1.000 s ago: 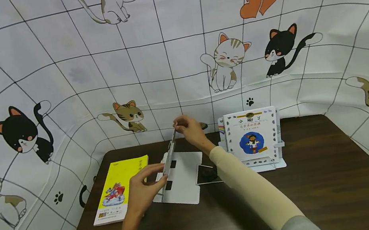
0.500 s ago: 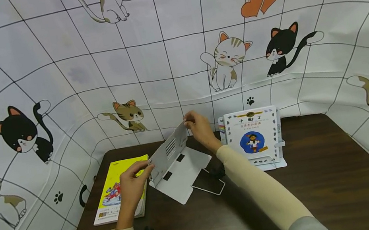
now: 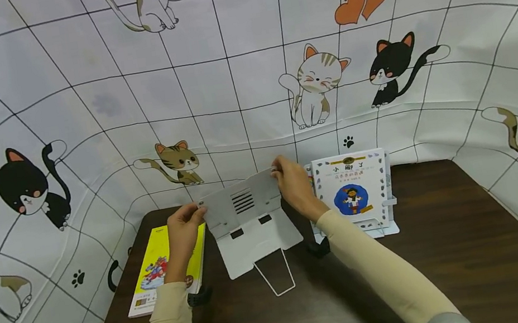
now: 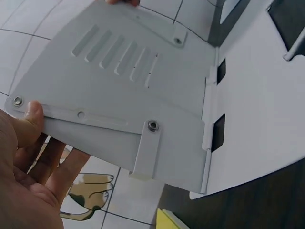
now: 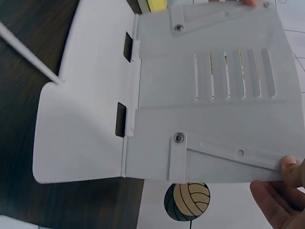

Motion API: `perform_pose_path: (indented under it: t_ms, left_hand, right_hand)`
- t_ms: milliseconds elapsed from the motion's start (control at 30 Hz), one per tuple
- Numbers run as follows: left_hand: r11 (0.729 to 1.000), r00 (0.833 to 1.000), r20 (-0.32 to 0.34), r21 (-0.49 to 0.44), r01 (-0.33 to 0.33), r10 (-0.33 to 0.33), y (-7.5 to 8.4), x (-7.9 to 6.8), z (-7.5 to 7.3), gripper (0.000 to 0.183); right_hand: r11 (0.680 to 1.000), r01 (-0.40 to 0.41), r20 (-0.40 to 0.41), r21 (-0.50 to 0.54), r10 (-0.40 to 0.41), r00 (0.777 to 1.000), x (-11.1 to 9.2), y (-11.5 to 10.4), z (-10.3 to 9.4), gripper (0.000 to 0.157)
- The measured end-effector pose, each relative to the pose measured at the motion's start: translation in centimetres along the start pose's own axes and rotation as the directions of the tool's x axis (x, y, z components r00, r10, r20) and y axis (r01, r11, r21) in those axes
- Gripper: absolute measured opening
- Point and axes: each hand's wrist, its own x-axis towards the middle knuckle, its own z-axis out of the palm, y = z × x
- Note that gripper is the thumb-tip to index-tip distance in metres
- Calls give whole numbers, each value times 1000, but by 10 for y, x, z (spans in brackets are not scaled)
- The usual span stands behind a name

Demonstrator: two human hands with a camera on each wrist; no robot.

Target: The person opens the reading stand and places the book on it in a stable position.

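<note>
Here, my left hand (image 3: 181, 233) and right hand (image 3: 294, 185) pinch the stand (image 3: 256, 242) by opposite edges of its grey plate (image 3: 259, 202), presumably adjusting tilt; next calls for even pressure.

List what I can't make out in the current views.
Head: part of the yellow book, behind the left hand.
Head: finest print on the white book, too small.
Right wrist: most of the right hand, cut off by the edge.
All views: far face of the raised panel, turned away.
</note>
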Motion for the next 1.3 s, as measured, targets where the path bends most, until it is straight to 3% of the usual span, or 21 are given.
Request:
perform_pose_path:
  t_ms: [267, 400, 700, 833, 933, 1000, 1167, 1300]
  left_hand:
    - [999, 999, 33, -21, -35, 36, -6, 29, 14, 19]
    - [1000, 999, 35, -22, -10, 11, -5, 38, 20, 16]
    - [997, 999, 33, -72, 15, -12, -8, 46, 25, 18]
    - [997, 999, 31, -71, 18, -16, -9, 46, 24, 19]
    - [997, 999, 30, -79, 21, -19, -11, 45, 24, 19]
    - [996, 999, 27, -88, 20, -18, -11, 43, 24, 20]
    - [994, 1000, 22, -110, 18, -15, -11, 42, 26, 19]
    - [993, 999, 36, -116, 8, -3, -13, 42, 28, 19]
  right_hand:
    - [993, 21, -29, -113, -24, 999, -10, 1, -14, 12]
    - [990, 23, -28, -140, -27, 999, -13, 2, -18, 12]
    - [992, 54, -6, -111, -55, 998, -18, 4, -24, 17]
    - [983, 125, -76, -133, -136, 988, -32, -1, -26, 27]
    - [958, 247, -102, -143, -262, 960, -51, -6, -26, 23]
    - [932, 335, -57, -140, -346, 937, -65, -10, -25, 17]
    - [875, 477, 215, -89, -450, 867, -102, -16, -15, 8]
    - [846, 528, 467, -75, -438, 768, -127, -16, -3, 5]
